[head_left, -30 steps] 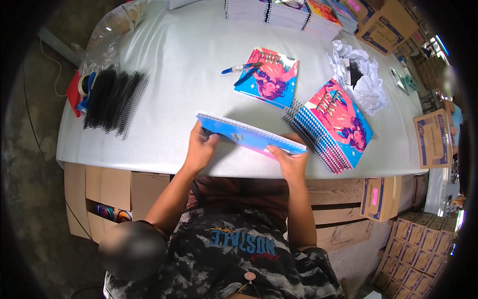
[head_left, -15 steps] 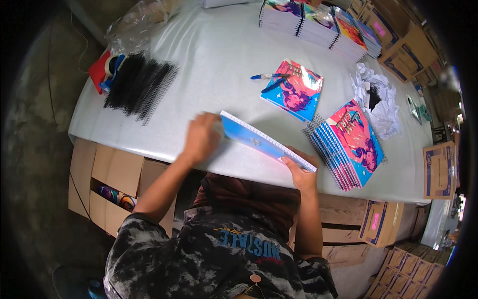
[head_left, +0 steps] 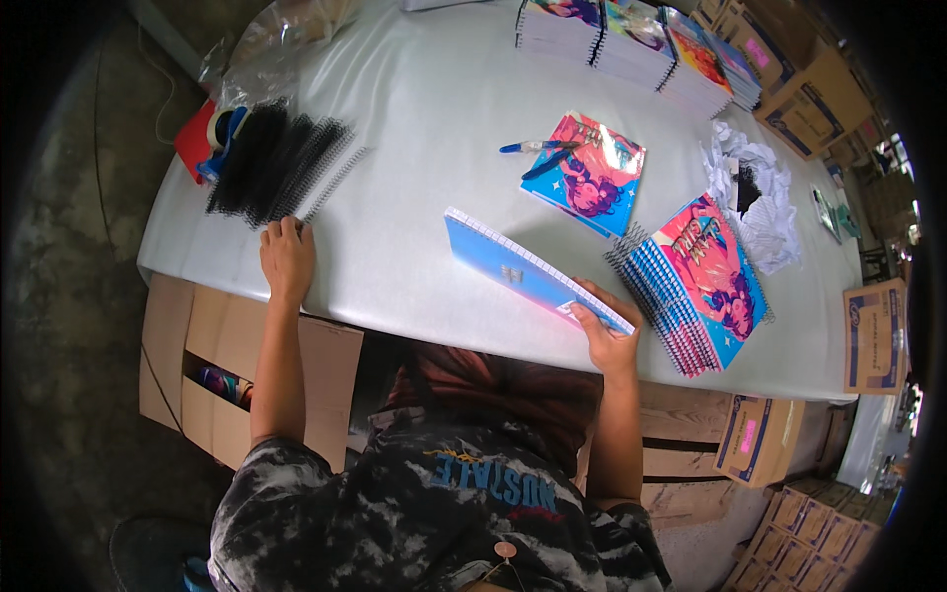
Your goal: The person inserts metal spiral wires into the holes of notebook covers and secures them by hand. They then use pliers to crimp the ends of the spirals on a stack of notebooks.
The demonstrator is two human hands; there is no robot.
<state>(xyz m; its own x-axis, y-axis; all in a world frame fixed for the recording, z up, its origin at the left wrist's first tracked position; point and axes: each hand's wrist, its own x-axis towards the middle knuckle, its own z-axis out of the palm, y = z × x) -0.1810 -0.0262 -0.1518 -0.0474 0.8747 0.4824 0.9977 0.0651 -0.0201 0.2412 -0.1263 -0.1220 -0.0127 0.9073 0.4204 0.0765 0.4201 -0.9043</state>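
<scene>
1. Reaching with the left hand (head_left: 287, 259), palm down and fingers spread open, flat on the white table (head_left: 424, 118) right at the near end of the pile of black spiral binding coils (head_left: 273, 163); fingertips are just touching the loose coil at the pile's edge.
2. Gripping with the right hand (head_left: 604, 337): fingers are closed on the near right corner of the unbound blue notebook block (head_left: 528, 271), which is standing tilted on the table near its front edge, punched-hole edge facing up and away.
3. Doing this step well, as a judgement: picking a single coil from the pile's edge, not a tangled bunch, and keeping the block squeezed so the sheets and holes are staying aligned.
4. Lying to the right of the block: a fanned stack of finished spiral notebooks (head_left: 695, 286) with pink and blue covers, just beside the right hand.
5. Sitting further back: one single pink-cover notebook (head_left: 587, 170) with two blue pens (head_left: 538, 150) at its far left corner; crumpled white paper (head_left: 755, 192) to its right.
6. Standing along the far edge: rows of more notebook stacks (head_left: 631, 39); a red tape dispenser (head_left: 202, 138) and clear plastic bag (head_left: 286, 25) beyond the coils.
7. Getting in the way: nothing between the left hand and the coils; the coils are interlocking, so snagging is the likely risk. Cardboard boxes (head_left: 873, 335) are crowding the right side, off the table.
</scene>
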